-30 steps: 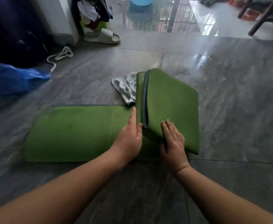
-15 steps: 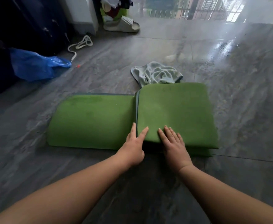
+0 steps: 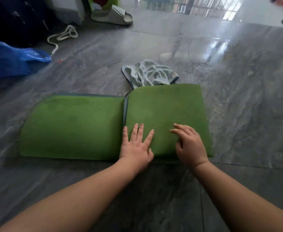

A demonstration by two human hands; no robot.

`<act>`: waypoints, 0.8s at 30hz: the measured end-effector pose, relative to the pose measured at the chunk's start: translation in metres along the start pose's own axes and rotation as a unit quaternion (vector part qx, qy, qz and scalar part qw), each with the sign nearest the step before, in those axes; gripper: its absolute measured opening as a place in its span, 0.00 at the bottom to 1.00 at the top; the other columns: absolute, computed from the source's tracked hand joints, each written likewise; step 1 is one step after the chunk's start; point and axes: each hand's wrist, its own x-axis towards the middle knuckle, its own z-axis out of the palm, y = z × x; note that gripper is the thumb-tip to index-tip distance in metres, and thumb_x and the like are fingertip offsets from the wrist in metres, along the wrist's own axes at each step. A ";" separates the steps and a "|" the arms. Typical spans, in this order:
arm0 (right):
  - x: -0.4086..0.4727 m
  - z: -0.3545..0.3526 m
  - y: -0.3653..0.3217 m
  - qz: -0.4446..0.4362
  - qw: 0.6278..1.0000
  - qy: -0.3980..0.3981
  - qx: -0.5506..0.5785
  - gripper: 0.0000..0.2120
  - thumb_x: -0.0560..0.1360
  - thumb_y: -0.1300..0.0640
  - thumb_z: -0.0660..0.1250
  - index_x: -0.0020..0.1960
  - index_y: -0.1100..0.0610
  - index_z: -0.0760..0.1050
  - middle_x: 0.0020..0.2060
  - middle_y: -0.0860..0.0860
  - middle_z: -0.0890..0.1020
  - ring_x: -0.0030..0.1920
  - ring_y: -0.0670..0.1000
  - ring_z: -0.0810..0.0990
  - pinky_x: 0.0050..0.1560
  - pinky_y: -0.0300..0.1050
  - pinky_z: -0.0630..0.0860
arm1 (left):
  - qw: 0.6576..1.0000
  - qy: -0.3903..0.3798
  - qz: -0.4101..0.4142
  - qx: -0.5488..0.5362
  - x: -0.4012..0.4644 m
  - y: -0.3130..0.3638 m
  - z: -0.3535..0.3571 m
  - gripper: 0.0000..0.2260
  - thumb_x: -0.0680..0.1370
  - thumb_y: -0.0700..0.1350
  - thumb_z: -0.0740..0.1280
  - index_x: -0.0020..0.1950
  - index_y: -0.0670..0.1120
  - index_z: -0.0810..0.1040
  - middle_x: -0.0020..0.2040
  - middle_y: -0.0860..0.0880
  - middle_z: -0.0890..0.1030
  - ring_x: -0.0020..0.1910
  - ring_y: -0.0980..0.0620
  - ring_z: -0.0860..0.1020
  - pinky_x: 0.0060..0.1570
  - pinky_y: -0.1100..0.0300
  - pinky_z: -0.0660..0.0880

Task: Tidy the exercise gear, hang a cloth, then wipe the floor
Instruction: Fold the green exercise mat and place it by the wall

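Note:
A green exercise mat (image 3: 73, 124) lies on the grey tiled floor, its right part folded into a flat stack (image 3: 166, 108). My left hand (image 3: 136, 146) presses flat on the stack's near left corner, fingers spread. On the stack's near right part rests my right hand (image 3: 190, 144), its fingers slightly bent and holding nothing. A crumpled pale blue cloth (image 3: 150, 73) lies on the floor just behind the folded stack.
A blue plastic bag (image 3: 15, 57) lies at the far left. A white rope (image 3: 62, 35) and a grey slipper (image 3: 112, 15) lie near the back wall. The floor at the right back is shiny and looks wet (image 3: 221, 47).
The raised folded section has been laid down flat on the mat. Both hands have moved further onto the top of the stack, and my view has tilted lower.

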 end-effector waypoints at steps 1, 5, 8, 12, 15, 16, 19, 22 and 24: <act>0.012 -0.006 0.009 0.018 0.999 -0.001 -0.040 0.26 0.71 0.58 0.59 0.69 0.53 0.73 0.72 0.52 0.71 0.73 0.56 0.66 0.74 0.53 0.61 | 1.000 -0.003 0.010 0.000 0.002 0.004 -0.002 0.32 0.79 0.57 0.47 0.77 0.57 0.31 0.77 0.44 0.30 0.75 0.41 0.29 0.67 0.30 0.32; 0.044 -0.011 0.048 0.131 0.969 -0.125 -0.165 0.30 0.81 0.44 0.50 0.80 0.45 0.44 0.80 0.49 0.43 0.79 0.53 0.41 0.77 0.58 0.42 | 0.998 0.025 0.047 -0.038 0.012 0.010 -0.009 0.32 0.79 0.57 0.47 0.75 0.58 0.28 0.75 0.48 0.27 0.74 0.43 0.26 0.68 0.31 0.33; 0.042 0.000 0.060 0.137 0.959 -0.162 -0.187 0.31 0.81 0.41 0.47 0.80 0.45 0.40 0.80 0.50 0.41 0.79 0.53 0.39 0.77 0.57 0.42 | 0.998 0.036 0.031 -0.042 0.023 0.006 0.000 0.31 0.79 0.64 0.41 0.74 0.59 0.26 0.74 0.48 0.24 0.72 0.44 0.23 0.67 0.31 0.32; 0.031 0.022 0.063 0.130 0.953 -0.174 -0.211 0.31 0.81 0.40 0.45 0.79 0.46 0.38 0.79 0.50 0.39 0.78 0.53 0.36 0.77 0.57 0.38 | 1.000 0.005 0.002 -0.029 0.020 0.007 0.030 0.31 0.78 0.66 0.40 0.74 0.59 0.27 0.74 0.48 0.24 0.71 0.41 0.22 0.65 0.29 0.31; 0.032 0.035 0.070 0.131 0.952 -0.187 -0.203 0.31 0.81 0.40 0.45 0.79 0.46 0.38 0.79 0.50 0.40 0.78 0.53 0.36 0.76 0.57 0.36 | 0.999 0.004 0.001 -0.037 0.023 0.007 0.042 0.31 0.78 0.66 0.40 0.75 0.59 0.27 0.75 0.47 0.25 0.71 0.41 0.23 0.65 0.28 0.32; 0.032 0.039 0.072 0.130 0.952 -0.190 -0.202 0.31 0.81 0.40 0.45 0.79 0.46 0.38 0.80 0.50 0.40 0.78 0.53 0.36 0.76 0.57 0.36 | 0.999 0.004 0.001 -0.035 0.025 0.007 0.044 0.31 0.78 0.66 0.41 0.75 0.59 0.28 0.75 0.47 0.26 0.72 0.41 0.23 0.65 0.28 0.32; 0.031 0.047 0.076 0.132 0.955 -0.182 -0.195 0.31 0.80 0.40 0.46 0.79 0.46 0.38 0.79 0.49 0.39 0.78 0.52 0.35 0.76 0.56 0.34 | 1.000 -0.002 -0.003 -0.027 0.031 0.009 0.050 0.31 0.79 0.65 0.41 0.75 0.58 0.28 0.75 0.47 0.26 0.72 0.40 0.24 0.64 0.27 0.32; 0.032 0.050 0.078 0.134 0.955 -0.186 -0.185 0.32 0.81 0.40 0.46 0.79 0.45 0.37 0.79 0.49 0.37 0.78 0.52 0.34 0.76 0.55 0.34 | 1.000 -0.013 0.001 -0.023 0.033 0.008 0.051 0.31 0.79 0.65 0.41 0.75 0.58 0.29 0.75 0.46 0.26 0.72 0.40 0.24 0.64 0.27 0.32; 0.035 0.046 0.079 0.137 0.950 -0.212 -0.183 0.32 0.81 0.40 0.46 0.79 0.45 0.36 0.79 0.49 0.36 0.78 0.52 0.34 0.76 0.56 0.34 | 0.998 -0.029 0.010 -0.046 0.033 0.005 0.049 0.31 0.79 0.65 0.42 0.76 0.59 0.30 0.75 0.47 0.25 0.72 0.41 0.23 0.64 0.28 0.31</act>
